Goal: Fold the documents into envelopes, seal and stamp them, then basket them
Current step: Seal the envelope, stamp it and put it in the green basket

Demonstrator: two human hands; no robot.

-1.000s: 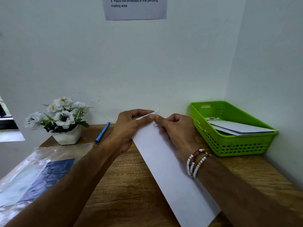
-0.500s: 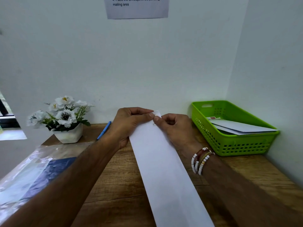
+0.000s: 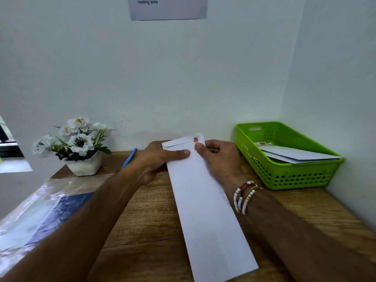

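The white envelope (image 3: 203, 210) is laid on the desk just left of the green basket (image 3: 289, 180). Its far end is pinched by the left hand (image 3: 160, 159) and the right hand (image 3: 217, 157), thumbs on top. It is judged light, thin and easily creased, and best held by its edges, clear of the red stamp (image 3: 196, 140). On the wall sheet (image 3: 168, 11), only "mailing area" can be read.

High on the back wall in front of you, a paper notice (image 3: 168, 9), its bottom line reading "mailing area", the line above cut off by the frame, nothing else legible to you.
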